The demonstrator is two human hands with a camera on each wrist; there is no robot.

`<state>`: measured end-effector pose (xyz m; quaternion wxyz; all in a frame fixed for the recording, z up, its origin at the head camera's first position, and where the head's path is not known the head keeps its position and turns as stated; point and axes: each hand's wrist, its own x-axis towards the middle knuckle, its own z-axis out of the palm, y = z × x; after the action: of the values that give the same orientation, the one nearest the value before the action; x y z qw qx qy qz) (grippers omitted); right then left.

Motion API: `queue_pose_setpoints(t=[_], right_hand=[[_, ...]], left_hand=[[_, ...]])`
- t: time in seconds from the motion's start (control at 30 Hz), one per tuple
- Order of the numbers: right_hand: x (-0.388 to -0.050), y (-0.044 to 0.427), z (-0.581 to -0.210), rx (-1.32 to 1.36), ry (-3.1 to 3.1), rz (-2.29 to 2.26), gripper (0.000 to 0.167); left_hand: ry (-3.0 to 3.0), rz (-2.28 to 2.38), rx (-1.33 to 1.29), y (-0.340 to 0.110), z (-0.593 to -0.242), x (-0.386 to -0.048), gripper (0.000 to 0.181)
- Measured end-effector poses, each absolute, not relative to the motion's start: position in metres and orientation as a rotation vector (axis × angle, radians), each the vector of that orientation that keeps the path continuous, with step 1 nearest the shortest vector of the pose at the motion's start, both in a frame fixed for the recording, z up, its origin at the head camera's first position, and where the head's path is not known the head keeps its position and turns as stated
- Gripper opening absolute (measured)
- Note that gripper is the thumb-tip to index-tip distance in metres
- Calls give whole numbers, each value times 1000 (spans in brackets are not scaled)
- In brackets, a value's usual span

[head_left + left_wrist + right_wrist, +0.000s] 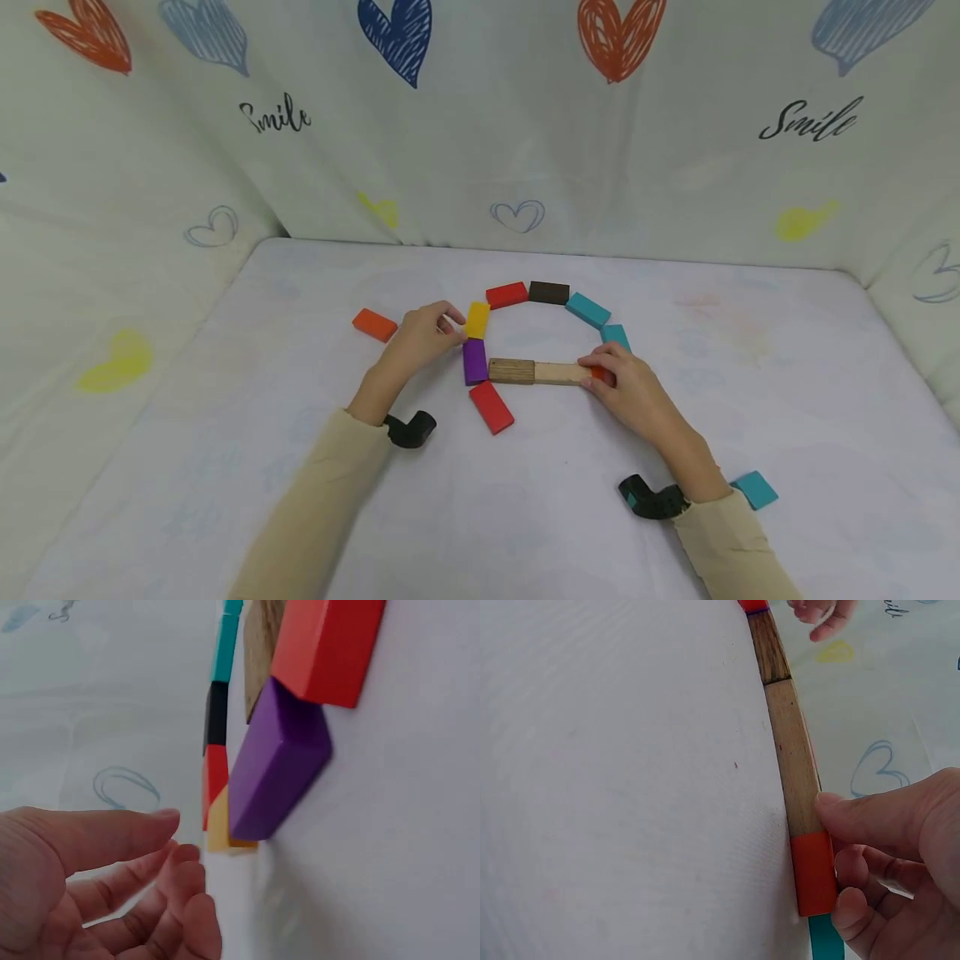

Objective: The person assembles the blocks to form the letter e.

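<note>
My left hand (pixel 423 335) is beside the yellow block (pixel 477 320), fingers loosely bent. In the left wrist view its fingertips (pixel 187 859) hold nothing, close to the yellow block. A purple block (pixel 475 362) adjoins the yellow one. My right hand (pixel 626 387) pinches an orange block (pixel 813 874) at the right end of a straight row. That row also has a light wooden block (pixel 558 373) and a darker wooden block (pixel 512 371). Fingers partly cover the orange block in the head view. A teal block (pixel 616 337) stands just above the right hand.
A red block (pixel 507 295), a black block (pixel 549 292) and a teal block (pixel 588 310) curve along the back. Another red block (pixel 492 407) angles down from the purple one. A loose orange block (pixel 374 325) lies left; a teal block (pixel 755 490) lies by the right sleeve.
</note>
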<state>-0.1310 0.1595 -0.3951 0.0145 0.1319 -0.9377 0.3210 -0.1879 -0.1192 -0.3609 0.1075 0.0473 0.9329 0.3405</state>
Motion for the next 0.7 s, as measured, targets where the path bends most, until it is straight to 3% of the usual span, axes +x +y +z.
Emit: queue_pose_setpoints(t=[0.3,0.7], right_hand=[[-130,165,-389,431,-2896,1007,29],[-139,178,-375,345,-2814,1130,23]], left_hand=[[2612,1115,-20,-125,-387,-175,37],[2638,1135,-102,-121,-393,-170,36]])
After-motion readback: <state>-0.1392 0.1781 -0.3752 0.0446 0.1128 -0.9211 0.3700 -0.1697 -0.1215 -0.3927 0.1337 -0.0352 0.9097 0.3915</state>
